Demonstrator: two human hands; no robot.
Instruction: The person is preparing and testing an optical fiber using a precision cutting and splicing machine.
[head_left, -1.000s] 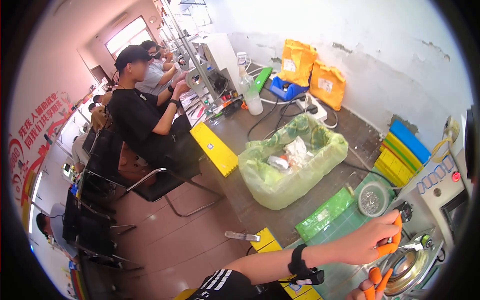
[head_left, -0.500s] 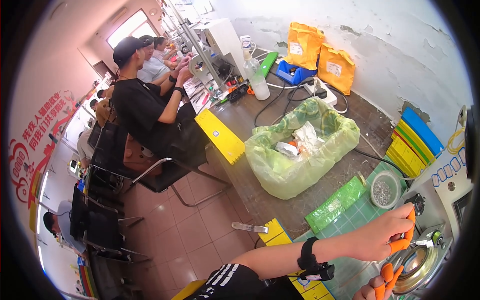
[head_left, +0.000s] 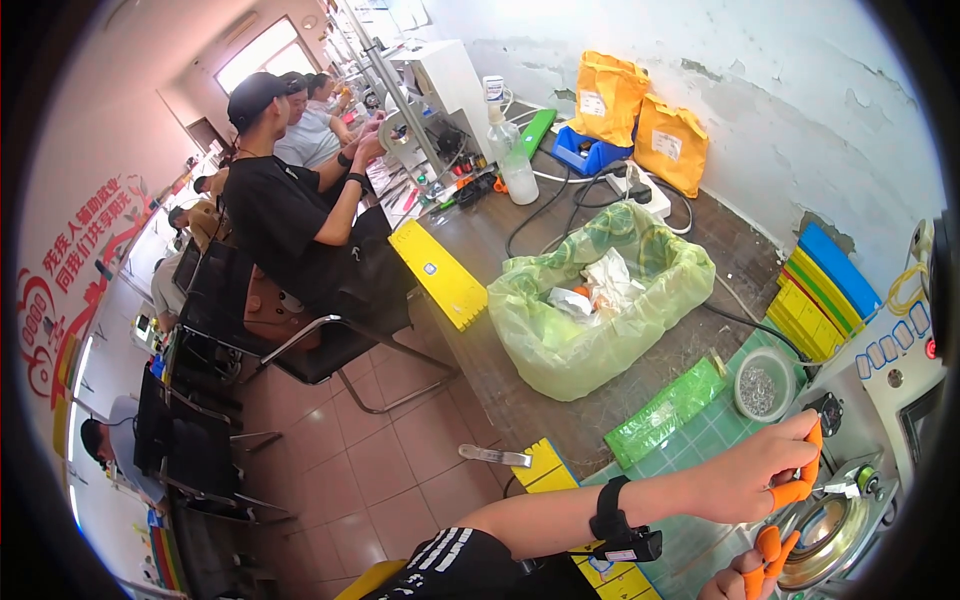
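My left hand point(head_left: 765, 470) reaches in from the lower middle, a black strap with a small device on its wrist. Its fingers, in orange finger cots, are curled closed; what they hold, if anything, I cannot make out. Below it, partly cut off by the lower edge, my right hand point(head_left: 742, 578) also wears orange cots. Its fingers are bent together in a pinch, and any small item there is too unclear to name. Both hands are beside a shiny round metal bowl point(head_left: 850, 535) on a machine point(head_left: 880, 385). A round tub of small metal parts point(head_left: 763, 388) stands above my left hand.
A bin lined with a green bag point(head_left: 560, 350) stands on the table, with crumpled paper inside. Near it lie a green packet point(head_left: 665, 410), a yellow board point(head_left: 440, 275), cables and a clear bottle point(head_left: 515, 165). Orange bags point(head_left: 672, 145) lean by the wall. A co-worker point(head_left: 290, 200) sits at left.
The view has shifted very slightly. Both hands keep nearly the same closed poses beside the metal bowl, and a red light now shows on the machine at the right edge.
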